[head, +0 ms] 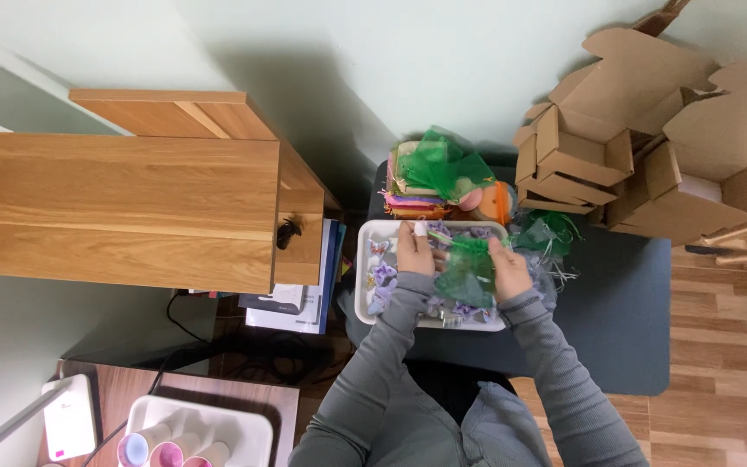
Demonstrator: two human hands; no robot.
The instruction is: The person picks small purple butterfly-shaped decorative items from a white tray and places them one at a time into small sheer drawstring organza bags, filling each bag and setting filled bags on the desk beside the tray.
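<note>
- Head view: left hand point(414, 251) and right hand point(508, 270) both grip a green mesh pouch point(467, 270)
- White tray point(365, 285) of purple butterflies point(383, 273) beneath, on the dark counter point(624, 320)

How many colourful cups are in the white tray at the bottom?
3 cups show in the white tray, side by side: a blue one on the left, a pink one in the middle, a third right, cut by the picture's edge. More may be hidden.

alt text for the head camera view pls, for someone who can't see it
Seen from above, a person's left hand and right hand hold a green mesh pouch over a white tray of small purple butterfly pieces on a dark table. Folded cardboard boxes are stacked to the right.
</note>
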